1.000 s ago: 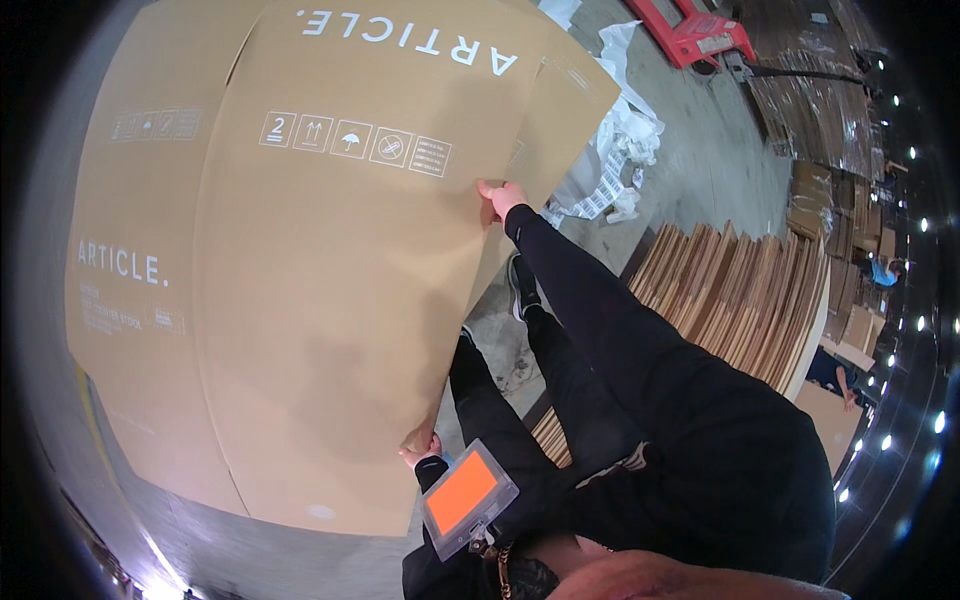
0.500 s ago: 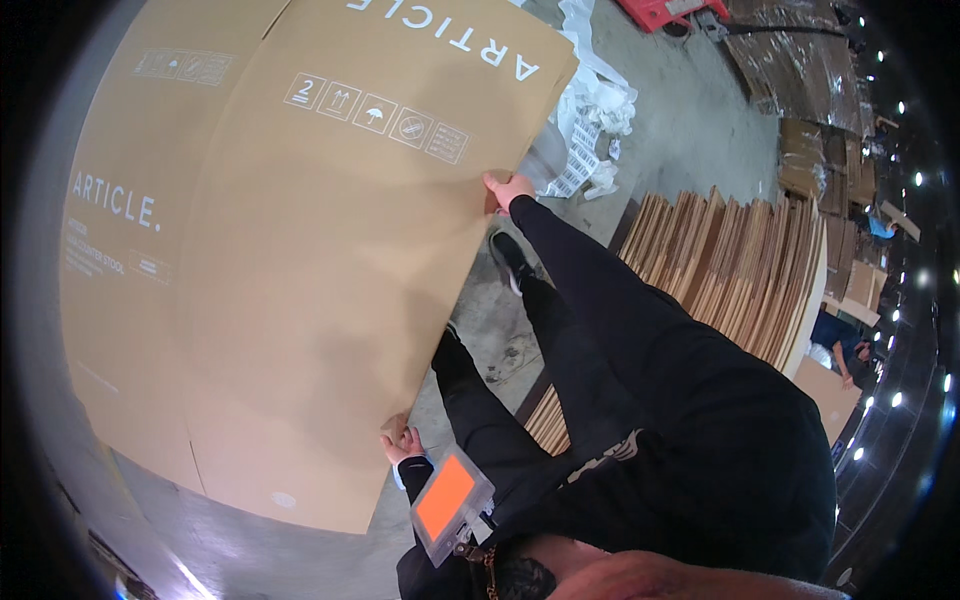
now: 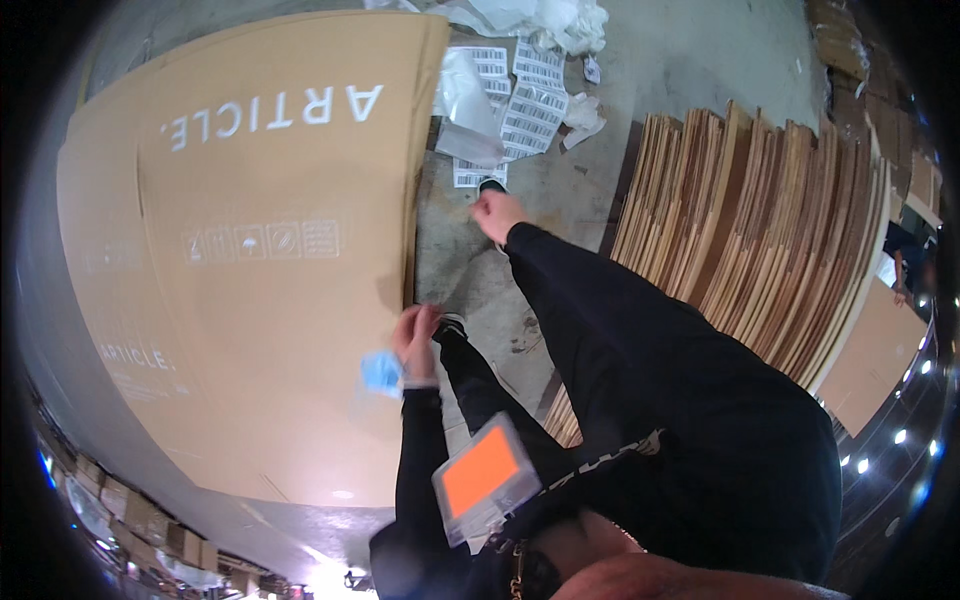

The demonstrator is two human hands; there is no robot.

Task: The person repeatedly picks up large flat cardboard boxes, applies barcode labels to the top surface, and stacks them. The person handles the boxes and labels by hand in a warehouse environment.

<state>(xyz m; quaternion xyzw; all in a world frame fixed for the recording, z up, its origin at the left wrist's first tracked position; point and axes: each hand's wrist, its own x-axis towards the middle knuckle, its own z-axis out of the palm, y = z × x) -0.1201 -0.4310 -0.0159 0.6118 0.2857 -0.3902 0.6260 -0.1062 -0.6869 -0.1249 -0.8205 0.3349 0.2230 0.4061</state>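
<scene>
A big flat cardboard carton (image 3: 270, 330) with white print fills the left of the view. At its right edge is my left hand (image 3: 415, 340), its fingers bent and blurred; whether they grip the edge I cannot make out. A crumpled light-blue piece (image 3: 380, 372), perhaps a face mask, hangs at that wrist. My right hand (image 3: 498, 215) is apart from the carton, over the concrete floor, its fingers curled together with nothing visible in them. Just beyond it lie white label sheets (image 3: 532, 95) and clear plastic film (image 3: 470, 110).
Right of my legs stands a long row of flattened cardboard sheets (image 3: 740, 220) on edge. White crumpled wrap (image 3: 560, 22) lies on the floor (image 3: 700, 60) at the far side. At the right rim another person (image 3: 905, 262) is beside a brown cardboard panel (image 3: 872, 355).
My right hand has come off the carton's edge. My left hand has moved farther along that edge, away from my body. The carton appears shifted and turned in view as my head moved.
</scene>
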